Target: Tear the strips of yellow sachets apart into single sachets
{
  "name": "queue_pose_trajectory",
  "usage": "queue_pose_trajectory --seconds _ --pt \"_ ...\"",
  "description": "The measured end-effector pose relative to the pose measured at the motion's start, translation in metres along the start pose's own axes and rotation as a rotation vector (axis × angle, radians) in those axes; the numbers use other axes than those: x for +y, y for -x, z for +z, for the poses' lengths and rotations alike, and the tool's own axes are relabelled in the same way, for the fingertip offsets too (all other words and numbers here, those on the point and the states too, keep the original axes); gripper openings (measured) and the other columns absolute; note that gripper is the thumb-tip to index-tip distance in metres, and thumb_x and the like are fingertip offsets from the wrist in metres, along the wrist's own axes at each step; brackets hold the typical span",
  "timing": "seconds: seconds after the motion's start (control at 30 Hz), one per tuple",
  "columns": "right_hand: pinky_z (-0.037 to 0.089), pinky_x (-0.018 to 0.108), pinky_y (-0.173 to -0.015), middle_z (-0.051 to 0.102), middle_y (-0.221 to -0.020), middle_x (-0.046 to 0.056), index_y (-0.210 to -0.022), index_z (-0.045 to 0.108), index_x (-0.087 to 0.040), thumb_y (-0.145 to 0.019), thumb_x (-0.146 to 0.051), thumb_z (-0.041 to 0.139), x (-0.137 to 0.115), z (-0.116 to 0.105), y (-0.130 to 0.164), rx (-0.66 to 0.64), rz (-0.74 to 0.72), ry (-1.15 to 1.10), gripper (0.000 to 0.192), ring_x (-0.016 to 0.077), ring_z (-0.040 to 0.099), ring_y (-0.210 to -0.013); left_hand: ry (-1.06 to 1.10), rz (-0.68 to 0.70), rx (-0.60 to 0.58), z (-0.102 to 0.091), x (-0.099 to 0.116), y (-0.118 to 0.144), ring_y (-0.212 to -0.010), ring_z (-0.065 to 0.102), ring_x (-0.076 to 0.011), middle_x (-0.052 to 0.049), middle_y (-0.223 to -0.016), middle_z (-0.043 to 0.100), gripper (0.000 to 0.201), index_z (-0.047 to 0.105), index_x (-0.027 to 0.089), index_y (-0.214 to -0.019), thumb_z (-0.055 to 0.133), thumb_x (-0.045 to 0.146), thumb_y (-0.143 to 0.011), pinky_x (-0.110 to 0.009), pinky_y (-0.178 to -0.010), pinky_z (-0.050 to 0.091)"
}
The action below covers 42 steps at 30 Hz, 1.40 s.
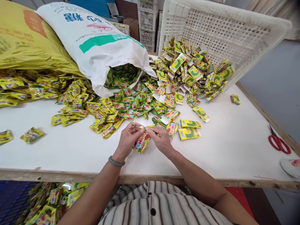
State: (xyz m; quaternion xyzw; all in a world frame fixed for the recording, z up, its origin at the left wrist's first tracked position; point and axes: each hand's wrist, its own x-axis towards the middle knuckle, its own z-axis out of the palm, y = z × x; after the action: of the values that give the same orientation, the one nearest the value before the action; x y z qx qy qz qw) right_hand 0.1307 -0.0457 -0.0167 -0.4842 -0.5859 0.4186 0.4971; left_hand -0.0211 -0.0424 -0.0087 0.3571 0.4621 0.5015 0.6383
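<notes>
My left hand pinches a small yellow printed packet with bright lettering, held tilted just above the white table. At the packet's top edge, the thumb and finger of my right hand are pressed together, close to the left fingertips. Whether the packet is a sachet or a small carton is hard to tell. Beside my right hand lies another printed carton, partly behind the fingers. Several yellow cartons rest to the right. Just beyond my hands are green sachets and yellow sachets in loose heaps.
A white sack spills green sachets; a yellow sack lies at left. One tipped white basket pours out small cartons. Red-handled scissors lie near the right edge. Below the table's left front is a blue crate with packets.
</notes>
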Motion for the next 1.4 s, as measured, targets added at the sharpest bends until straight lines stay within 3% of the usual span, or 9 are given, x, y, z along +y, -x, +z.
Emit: queue_pose_trajectory --seconds 0.17,0.37,0.5,0.57,0.8,1.03,1.2,1.4 --pt "0.050 0.029 -0.063 0.069 -0.071 0.000 -0.087 0.076 -0.019 -0.076 -0.041 0.068 0.009 -0.005 -0.007 0.117 0.250 -0.156 0.027 0.0153 0.060 -0.065 -0.013 -0.102 -0.112 0.004 -0.001 0.002 -0.065 0.065 -0.0155 -0.002 -0.079 0.070 0.057 0.053 0.017 -0.102 0.085 0.040 -0.060 -0.024 -0.059 0.050" --pt "0.050 0.029 -0.065 0.069 -0.072 0.001 -0.085 0.076 -0.020 -0.080 -0.042 0.065 0.007 -0.013 -0.011 0.175 0.151 -0.057 0.026 0.0158 0.060 -0.067 -0.097 -0.100 -0.110 0.006 -0.005 0.003 -0.061 0.063 -0.0149 -0.003 -0.075 0.070 0.054 0.058 0.017 -0.099 0.083 0.047 -0.062 -0.023 -0.056 0.048" --pt "0.051 0.034 -0.086 0.073 -0.098 0.004 -0.098 0.076 -0.025 -0.087 -0.041 0.056 -0.004 -0.017 -0.007 0.026 -0.100 0.013 0.027 0.0201 0.065 -0.093 -0.128 0.047 -0.024 0.003 -0.004 0.003 -0.056 0.059 -0.0123 0.000 -0.067 0.066 0.046 0.064 0.016 -0.095 0.082 0.045 -0.064 -0.021 -0.051 0.044" --pt "0.050 0.036 -0.093 0.072 -0.105 0.004 -0.102 0.075 -0.027 -0.090 -0.042 0.052 -0.008 -0.017 -0.004 -0.066 -0.148 0.003 0.030 0.0204 0.065 -0.100 -0.126 0.121 0.028 0.001 -0.004 0.003 -0.059 0.060 -0.0127 0.000 -0.068 0.066 0.041 0.067 0.016 -0.091 0.082 0.042 -0.064 -0.022 -0.054 0.046" --pt "0.056 0.034 -0.078 0.074 -0.092 0.003 -0.096 0.074 -0.022 -0.074 -0.044 0.072 -0.005 -0.004 -0.003 -0.097 0.124 -0.248 0.032 0.0184 0.067 -0.082 -0.035 0.073 0.050 0.002 -0.003 0.004 -0.070 0.067 -0.0164 -0.005 -0.081 0.073 0.043 0.071 0.015 -0.093 0.086 0.037 -0.060 -0.027 -0.067 0.054" --pt "0.054 0.030 -0.067 0.074 -0.075 0.002 -0.083 0.076 -0.018 -0.067 -0.042 0.076 -0.001 -0.010 -0.007 -0.017 0.341 -0.401 0.029 0.0150 0.066 -0.067 -0.026 0.013 0.059 0.004 -0.002 0.003 -0.070 0.068 -0.0184 -0.007 -0.080 0.074 0.045 0.074 0.014 -0.092 0.088 0.037 -0.056 -0.028 -0.066 0.056" --pt "0.053 0.029 -0.068 0.074 -0.077 0.001 -0.085 0.078 -0.020 -0.070 -0.037 0.074 -0.002 -0.017 -0.007 -0.068 0.255 -0.263 0.023 0.0149 0.065 -0.069 -0.013 0.014 0.054 0.004 -0.001 0.004 -0.069 0.068 -0.0190 -0.007 -0.080 0.075 0.040 0.075 0.014 -0.087 0.088 0.036 -0.056 -0.028 -0.066 0.056" --pt "0.053 0.038 -0.089 0.075 -0.100 0.001 -0.103 0.075 -0.025 -0.081 -0.038 0.063 -0.010 -0.015 -0.001 -0.166 0.154 -0.204 0.028 0.0219 0.068 -0.095 0.043 0.048 0.123 0.004 -0.001 0.002 -0.067 0.067 -0.0177 -0.007 -0.077 0.074 0.038 0.076 0.014 -0.082 0.088 0.037 -0.054 -0.028 -0.066 0.055"
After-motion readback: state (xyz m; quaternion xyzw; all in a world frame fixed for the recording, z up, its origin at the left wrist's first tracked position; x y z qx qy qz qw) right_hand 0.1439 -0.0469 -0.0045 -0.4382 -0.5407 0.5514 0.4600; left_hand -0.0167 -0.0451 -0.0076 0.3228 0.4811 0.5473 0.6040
